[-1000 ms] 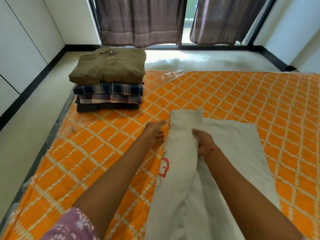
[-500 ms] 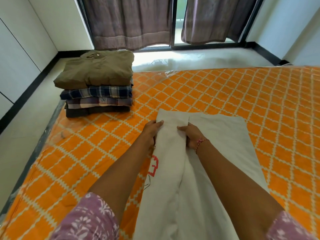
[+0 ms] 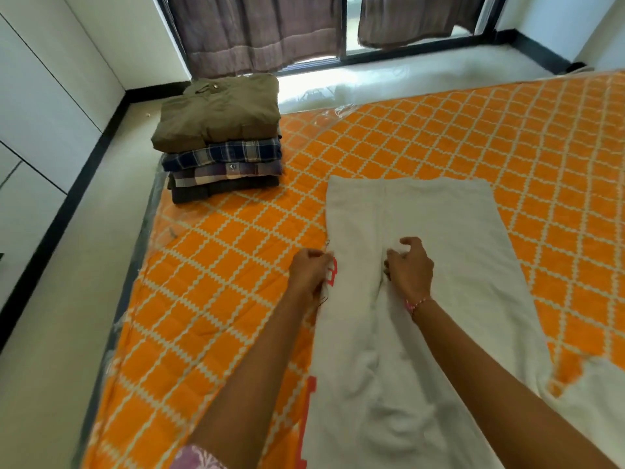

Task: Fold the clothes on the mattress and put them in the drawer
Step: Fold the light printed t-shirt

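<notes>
A white garment [image 3: 439,231] with a red print along its left edge lies flat on the orange checked mattress [image 3: 236,282], its left strip folded over the middle. My left hand [image 3: 311,272] grips the garment's left edge beside the red print, fingers curled. On the inner edge of the folded strip rests my right hand [image 3: 411,267], fingers loosely curled and lifted, gripping nothing. A stack of folded shirts [image 3: 220,140], olive on top with plaid ones beneath, sits at the mattress's far left corner. No drawer is in view.
The mattress lies on a pale floor [image 3: 67,333] with a black skirting. White cupboard doors [image 3: 40,96] line the left wall. Brown curtains [image 3: 263,28] hang over the window at the far end. Another white cloth [image 3: 595,394] shows at the right edge.
The folded strip, held up a second ago, now lies flat on the garment. Both hands have slid back toward me along it, and my right hand has loosened its hold.
</notes>
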Demonstrator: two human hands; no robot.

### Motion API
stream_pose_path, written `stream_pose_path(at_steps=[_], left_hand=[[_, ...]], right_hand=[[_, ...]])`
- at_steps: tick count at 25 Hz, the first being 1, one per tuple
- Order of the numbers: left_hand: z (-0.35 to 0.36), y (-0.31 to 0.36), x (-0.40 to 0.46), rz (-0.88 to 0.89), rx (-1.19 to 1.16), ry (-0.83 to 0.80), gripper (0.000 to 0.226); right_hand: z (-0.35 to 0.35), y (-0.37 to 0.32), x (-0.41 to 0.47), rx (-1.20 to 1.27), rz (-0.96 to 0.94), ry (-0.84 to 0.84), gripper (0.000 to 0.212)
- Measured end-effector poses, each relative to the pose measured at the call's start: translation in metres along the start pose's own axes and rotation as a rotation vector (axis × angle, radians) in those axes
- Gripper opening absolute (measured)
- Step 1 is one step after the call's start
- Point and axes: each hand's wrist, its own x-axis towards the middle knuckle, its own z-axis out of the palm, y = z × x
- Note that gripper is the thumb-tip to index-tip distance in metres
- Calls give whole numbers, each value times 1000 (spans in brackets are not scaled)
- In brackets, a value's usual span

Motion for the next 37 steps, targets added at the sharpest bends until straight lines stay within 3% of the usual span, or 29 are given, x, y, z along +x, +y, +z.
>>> stream_pose_path(at_steps=[5,8,10,13,15,18,20,22,23,24,27,30,34,36,37], left_hand=[[-17,-51,-61,86,569,49,22],[-20,-60,-87,58,653,98,23],[-24,-64,-101,24,608,66,23],[-35,-82,-132,-62,535,-58,40],[-39,-100,-155,-41,669,-24,43],[-33,-116,-194,111,895,227,46],[-23,-122,-214,385,1032,338,56],[-8,-140,-225,628,1162,194,64],[0,-154,-230,700,1226,115,67],[5,-166,-236,733,1253,34,68],[23,-180,-249,878,1225,-34,60],[65,-163,-256,969,1295,-114,53],[127,-151,-259,898,1394,-263,73],[142,-155,-258,962,1456,-313,93],[145,-157,-258,901,1482,-380,99]], right_hand=[[-14,5,-62,-232,66,-277,24],[-15,-2,-75,-231,72,-313,19],[-19,-3,-89,-231,-87,-243,16],[-31,9,-117,-558,-373,-316,46],[-38,23,-128,-685,-379,-361,58],[-59,40,-149,-861,-451,-315,60],[-75,60,-167,-965,-498,-257,81],[-90,84,-184,-1020,-541,-282,105],[-101,92,-192,-1036,-554,-326,106],[-111,98,-196,-1030,-572,-347,99],[-147,109,-200,-810,-624,-72,49],[-191,118,-187,-578,-269,238,36],[-239,130,-161,-360,412,521,62],[-253,133,-151,-168,532,650,65],[-258,135,-148,-101,556,686,63]])
